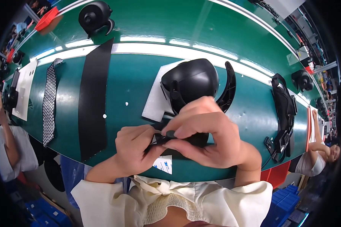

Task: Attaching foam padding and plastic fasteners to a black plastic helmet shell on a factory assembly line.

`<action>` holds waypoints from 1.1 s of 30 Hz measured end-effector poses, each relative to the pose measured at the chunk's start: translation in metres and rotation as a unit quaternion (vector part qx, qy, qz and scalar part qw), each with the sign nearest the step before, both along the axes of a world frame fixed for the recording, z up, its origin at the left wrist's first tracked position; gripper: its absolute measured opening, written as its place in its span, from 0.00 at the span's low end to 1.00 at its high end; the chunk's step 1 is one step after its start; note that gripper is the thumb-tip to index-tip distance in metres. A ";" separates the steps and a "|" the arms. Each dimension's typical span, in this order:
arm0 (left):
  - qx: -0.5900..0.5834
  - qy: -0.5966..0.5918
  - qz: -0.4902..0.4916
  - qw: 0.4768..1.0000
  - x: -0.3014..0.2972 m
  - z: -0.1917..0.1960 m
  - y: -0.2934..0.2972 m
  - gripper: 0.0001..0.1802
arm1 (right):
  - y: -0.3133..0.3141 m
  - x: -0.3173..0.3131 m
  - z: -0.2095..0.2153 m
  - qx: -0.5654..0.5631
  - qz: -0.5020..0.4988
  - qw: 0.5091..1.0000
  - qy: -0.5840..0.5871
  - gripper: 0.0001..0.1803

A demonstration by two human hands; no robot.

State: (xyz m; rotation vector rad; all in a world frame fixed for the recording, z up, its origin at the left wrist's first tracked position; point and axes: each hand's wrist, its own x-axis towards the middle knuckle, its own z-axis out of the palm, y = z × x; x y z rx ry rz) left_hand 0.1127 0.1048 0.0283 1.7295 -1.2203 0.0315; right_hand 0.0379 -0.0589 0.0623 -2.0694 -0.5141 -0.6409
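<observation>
My left hand [137, 148] is closed in a pinch at the edge of a small black part, mostly hidden by the fingers. Close against it, my right hand [216, 132] pinches a small dark grey oval piece [171, 134] between thumb and fingers. Under my right hand lies a black part [199, 140], partly covered, so its shape is unclear. Just beyond the hands, a glossy black rounded shell [197, 79] with curved arms rests on a white foam sheet [152, 103]. A white printed backing paper [164, 165] lies on the near table edge below my hands.
Left on the green table [130, 83] are a long black sheet [94, 94] and a patterned strip [49, 106]. Black straps with buckles [284, 113] lie right. Beyond a white rail, a black shell [95, 18] sits on a green surface. People sit at both sides.
</observation>
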 end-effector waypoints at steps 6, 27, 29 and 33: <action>0.002 -0.017 -0.029 0.999 0.002 0.000 -0.004 0.10 | 0.007 -0.011 0.011 0.105 -0.052 0.985 0.125 0.22; 0.027 0.328 -0.338 0.882 0.001 -0.020 -0.019 0.11 | -0.026 -0.021 -0.033 0.102 -0.114 0.984 0.086 0.20; 0.015 0.345 -0.336 0.877 0.001 -0.024 -0.017 0.10 | -0.028 -0.021 -0.034 0.097 -0.121 0.984 0.090 0.21; 0.006 0.347 -0.340 0.874 0.002 -0.023 -0.017 0.10 | -0.030 -0.021 -0.032 0.120 -0.115 0.981 0.100 0.21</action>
